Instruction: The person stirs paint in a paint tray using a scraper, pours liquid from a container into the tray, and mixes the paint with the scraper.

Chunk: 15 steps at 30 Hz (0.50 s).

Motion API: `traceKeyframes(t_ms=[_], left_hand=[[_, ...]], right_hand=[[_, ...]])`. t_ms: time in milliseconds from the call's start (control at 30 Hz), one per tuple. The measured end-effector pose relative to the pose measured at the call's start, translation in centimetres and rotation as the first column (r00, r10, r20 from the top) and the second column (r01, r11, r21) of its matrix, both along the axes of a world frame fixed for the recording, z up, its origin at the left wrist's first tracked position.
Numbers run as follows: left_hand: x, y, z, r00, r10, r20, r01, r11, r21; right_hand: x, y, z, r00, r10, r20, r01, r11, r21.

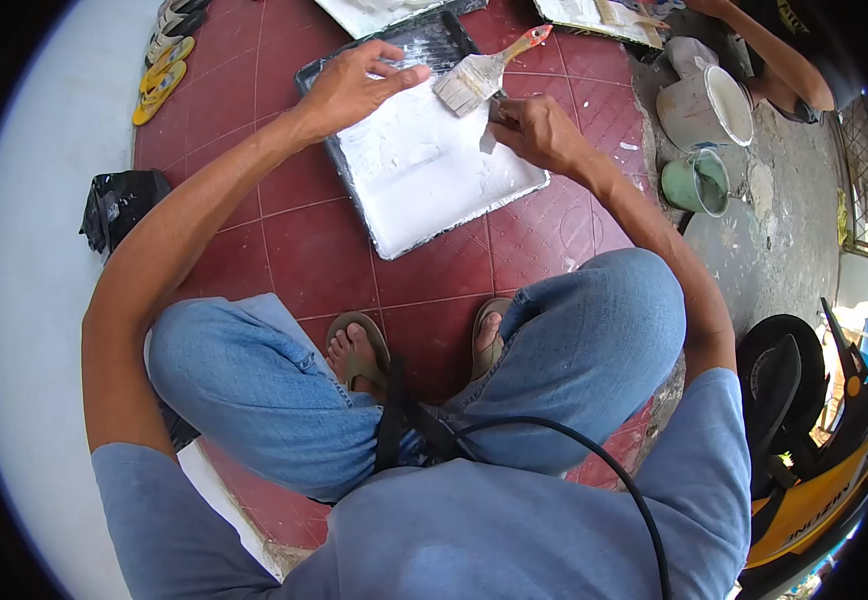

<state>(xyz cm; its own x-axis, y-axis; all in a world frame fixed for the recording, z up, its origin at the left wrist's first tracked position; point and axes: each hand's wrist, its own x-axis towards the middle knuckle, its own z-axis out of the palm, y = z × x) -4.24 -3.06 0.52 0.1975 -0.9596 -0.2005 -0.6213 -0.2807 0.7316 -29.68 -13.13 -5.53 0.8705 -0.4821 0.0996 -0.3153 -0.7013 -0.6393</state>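
A paint tray (351, 190) coated with white paint (444, 195) lies on the red tiled floor (324, 265), just beyond the sandalled feet of the person, who squats in jeans and a blue shirt. At the tray's far right edge is a paintbrush (486, 75), its white-caked bristles pointing near and left over the tray and its red-tipped handle slanting far and right; whether it rests on the rim cannot be told. The left hand (356, 90) hovers over the tray's far left side, its grip loose and empty, with the fingers apart and the thumb stretched right toward the bristles. The right hand (542, 132) is by the tray's right edge, just nearer than the brush, its fingers curled in; a small dark shape (498, 104) shows at the fingertips, but I cannot tell how far that grip is closed or what it has hold of. Beyond, at the far side, are a second white-smeared tray (379, 14) and, farther right, a third tray (599, 33). To the right, a white-streaked bucket (684, 112) and a smaller green pail (679, 185) stand on grey concrete near another person's arm (789, 62). Yellow flip-flops (161, 92) lie far left, a black plastic bag (124, 208) nearer.
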Motion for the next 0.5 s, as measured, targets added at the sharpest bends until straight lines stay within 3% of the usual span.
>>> traceKeyframes(t_ms=[100,167,267,367,400,500], left_hand=[[5.9,3.5,-2.5,0.984,0.176,0.013,-0.176,0.984,-0.026],[9.3,5.8,-6.5,0.913,0.399,0.087,-0.4,0.917,-0.006],[11.0,7.1,-11.6,0.782,0.606,-0.145,-0.507,0.754,0.418],[8.0,8.3,-14.0,0.441,0.595,-0.672,-0.434,0.797,0.42],[7.8,8.2,-15.4,0.384,0.564,-0.732,-0.405,0.815,0.415],[6.3,9.5,-16.0,0.459,0.492,-0.74,-0.34,0.866,0.366]], right_hand=[[-1.8,1.5,-2.2,0.99,-0.118,-0.079,0.121,0.992,0.031],[-2.2,2.2,-3.8,0.982,-0.172,-0.075,0.174,0.985,0.012],[-2.2,2.5,-5.6,0.976,-0.203,-0.084,0.194,0.976,-0.104],[-2.3,2.8,-6.4,0.97,-0.186,-0.159,0.161,0.974,-0.157],[-2.3,3.3,-6.2,0.962,-0.186,-0.202,0.16,0.978,-0.137],[-1.9,4.4,-5.8,0.971,-0.162,-0.178,0.164,0.986,-0.003]])
